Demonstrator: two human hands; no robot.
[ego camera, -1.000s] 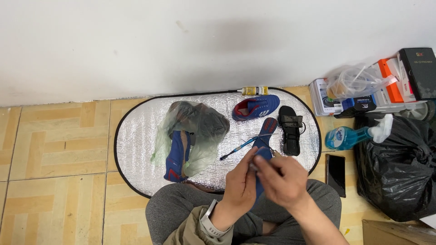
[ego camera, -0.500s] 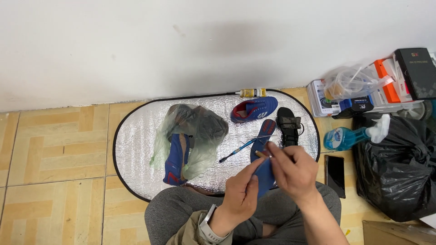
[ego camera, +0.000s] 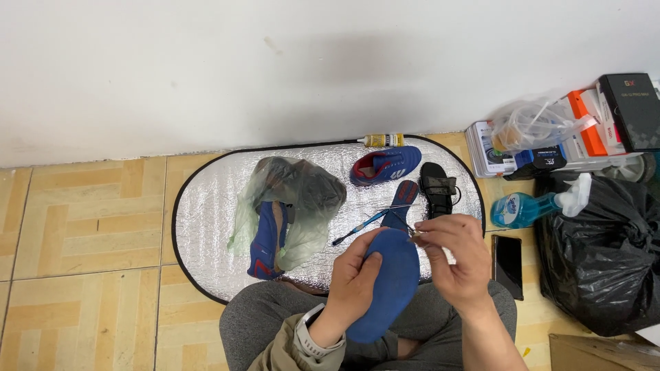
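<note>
My left hand point(ego camera: 356, 270) grips a blue shoe insole point(ego camera: 392, 282) from its left edge, holding it over my lap. My right hand point(ego camera: 454, 257) pinches a small thin thing, too small to tell, with a thread running up from it, at the insole's upper right edge. Just beyond the hands, on the silver oval mat point(ego camera: 206, 227), lie a second insole point(ego camera: 402, 204) and a thin blue-handled tool point(ego camera: 361, 227).
On the mat: a blue shoe point(ego camera: 265, 237) partly under a clear plastic bag point(ego camera: 299, 196), another blue shoe point(ego camera: 386, 165), a black sandal point(ego camera: 438, 189), a glue bottle point(ego camera: 381, 140). At right: a blue spray bottle point(ego camera: 522, 208), a dark phone point(ego camera: 507, 264), a black rubbish bag point(ego camera: 605, 254), boxes point(ego camera: 619, 117).
My hands have drawn back towards my lap and the blue insole is now turned flat towards the camera, with my right hand pinching at its top edge.
</note>
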